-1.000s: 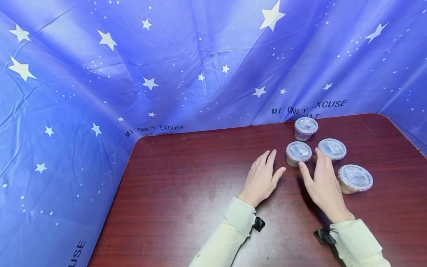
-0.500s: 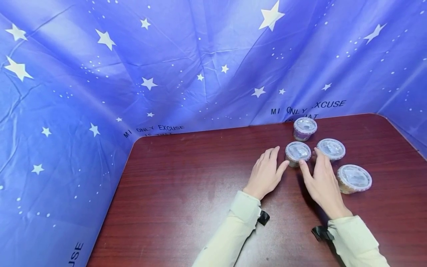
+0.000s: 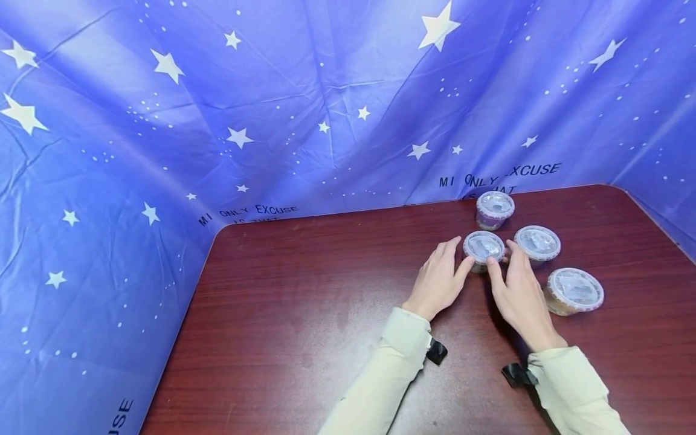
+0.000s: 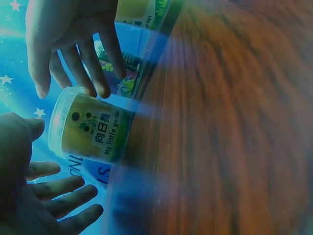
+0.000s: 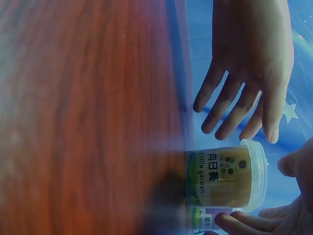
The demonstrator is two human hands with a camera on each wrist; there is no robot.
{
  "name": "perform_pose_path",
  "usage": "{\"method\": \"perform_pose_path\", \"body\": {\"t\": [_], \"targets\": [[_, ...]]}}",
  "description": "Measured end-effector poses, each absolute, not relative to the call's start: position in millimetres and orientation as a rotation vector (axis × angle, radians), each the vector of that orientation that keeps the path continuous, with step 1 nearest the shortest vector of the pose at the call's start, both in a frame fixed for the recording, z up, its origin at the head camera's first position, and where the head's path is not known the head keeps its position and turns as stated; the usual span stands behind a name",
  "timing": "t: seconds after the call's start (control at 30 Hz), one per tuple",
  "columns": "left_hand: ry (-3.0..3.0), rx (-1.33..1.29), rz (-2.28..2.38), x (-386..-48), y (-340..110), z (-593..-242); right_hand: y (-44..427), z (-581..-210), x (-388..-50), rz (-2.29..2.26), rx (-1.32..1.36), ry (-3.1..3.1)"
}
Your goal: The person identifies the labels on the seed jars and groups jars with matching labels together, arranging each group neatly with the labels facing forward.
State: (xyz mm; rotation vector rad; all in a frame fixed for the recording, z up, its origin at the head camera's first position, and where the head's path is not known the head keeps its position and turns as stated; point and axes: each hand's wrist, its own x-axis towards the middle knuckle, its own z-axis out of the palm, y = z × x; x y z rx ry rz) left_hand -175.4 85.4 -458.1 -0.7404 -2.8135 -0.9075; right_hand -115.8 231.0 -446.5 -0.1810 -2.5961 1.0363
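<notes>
A small lidded tub (image 3: 484, 246) stands upright between the two hands. In both wrist views this tub (image 4: 98, 129) (image 5: 225, 176) has a yellowish label with printed text. My left hand (image 3: 437, 281) is at its left side, fingers spread and slightly bent; the left wrist view shows a gap between the left hand (image 4: 29, 191) and the tub. My right hand (image 3: 522, 296) lies on the other side, its thumb close to the lid; whether its fingertips touch the tub I cannot tell. In the right wrist view the right hand (image 5: 293, 196) has its fingers extended.
A purple tub (image 3: 495, 211) stands behind, near the far edge of the dark red table (image 3: 304, 302). Two more lidded tubs, one (image 3: 538, 243) just beyond my right fingers and another (image 3: 574, 291) right of that hand, stand nearby. A blue star-patterned cloth (image 3: 326, 90) hangs behind the table.
My left hand has moved forward and right, closer to the tub. The right hand stays beside it with its fingertips slightly nearer. The head view has shifted a little.
</notes>
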Motion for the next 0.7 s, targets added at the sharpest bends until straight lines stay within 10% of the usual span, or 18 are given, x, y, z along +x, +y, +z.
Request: {"method": "perform_pose_path", "body": {"t": [0.7], "targets": [[-2.685,-0.764,-1.191,-174.2,92.9,-463.2,225.8,-447.9,-117.1,1.019,-0.147,-2.607]]}}
